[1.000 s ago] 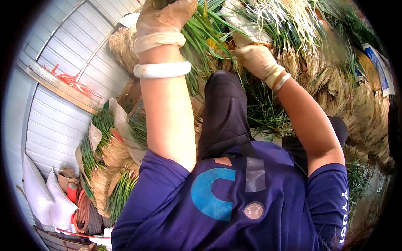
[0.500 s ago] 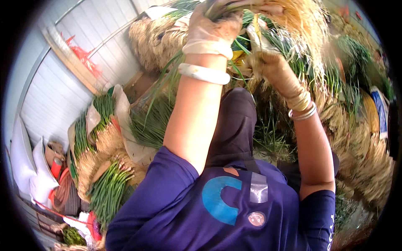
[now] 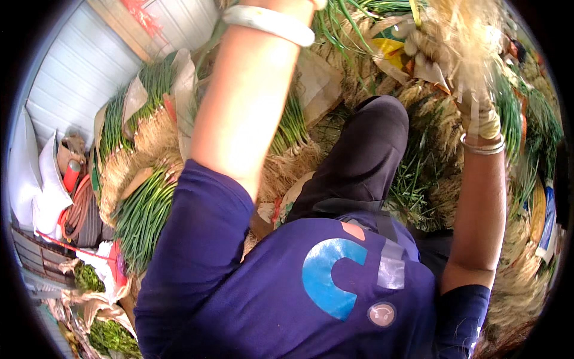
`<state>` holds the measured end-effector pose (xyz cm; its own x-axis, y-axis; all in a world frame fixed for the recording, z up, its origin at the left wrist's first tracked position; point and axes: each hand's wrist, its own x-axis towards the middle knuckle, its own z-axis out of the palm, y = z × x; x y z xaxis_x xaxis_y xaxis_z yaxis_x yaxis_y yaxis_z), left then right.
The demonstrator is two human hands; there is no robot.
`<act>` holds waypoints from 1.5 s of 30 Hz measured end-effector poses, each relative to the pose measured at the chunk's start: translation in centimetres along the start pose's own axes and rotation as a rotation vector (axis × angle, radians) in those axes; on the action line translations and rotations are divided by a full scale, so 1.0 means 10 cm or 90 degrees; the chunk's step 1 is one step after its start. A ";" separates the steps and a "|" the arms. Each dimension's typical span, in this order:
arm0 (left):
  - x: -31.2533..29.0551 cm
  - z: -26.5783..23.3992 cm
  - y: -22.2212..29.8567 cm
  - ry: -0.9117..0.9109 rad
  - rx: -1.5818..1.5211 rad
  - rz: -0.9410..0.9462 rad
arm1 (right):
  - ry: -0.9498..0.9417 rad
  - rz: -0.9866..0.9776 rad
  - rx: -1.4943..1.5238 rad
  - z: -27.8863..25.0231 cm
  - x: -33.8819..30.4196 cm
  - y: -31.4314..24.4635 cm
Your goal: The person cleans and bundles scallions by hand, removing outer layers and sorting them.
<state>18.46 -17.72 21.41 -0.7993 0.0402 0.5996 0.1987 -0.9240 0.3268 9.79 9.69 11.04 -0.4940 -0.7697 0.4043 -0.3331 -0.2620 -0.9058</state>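
My left arm reaches past the upper edge; a white bangle and a sliver of glove cuff show, but my left hand is out of the picture. A bunch of green onions shows its long pale roots at the upper right, blurred, hanging in front of my right hand. My gloved right hand is beneath and behind these roots, with its fingers hidden or smeared. Close to it on the left are a yellow piece of packaging and a narrow yellow strip. Loose green leaves dangle at the top middle.
Bundled green onions with thick roots are stacked at the left, partly wrapped in sacking. More root masses lie around my dark-trousered knee. White sacks and a coiled hose stand far left by a metal wall.
My left hand has gone up out of the picture. My right hand has shifted right, and the onion roots now hang before it. The view has tilted lower, showing more floor at the left.
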 end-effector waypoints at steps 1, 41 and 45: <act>-0.16 0.00 0.40 -0.003 0.036 0.012 | -0.040 -0.003 -0.170 0.09 0.19 0.16; -4.41 -3.60 -0.65 1.236 0.372 -0.341 | -0.245 0.571 -0.759 -0.35 -0.98 2.30; -4.65 -3.71 -0.41 1.168 0.910 -0.342 | -0.259 0.386 -0.963 -0.61 -1.07 2.30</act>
<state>33.71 -29.92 -34.92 -0.2158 -0.8860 -0.4105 -0.6377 -0.1905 0.7464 2.46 15.45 -13.33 -0.6868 -0.6960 -0.2093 -0.7243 0.6793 0.1181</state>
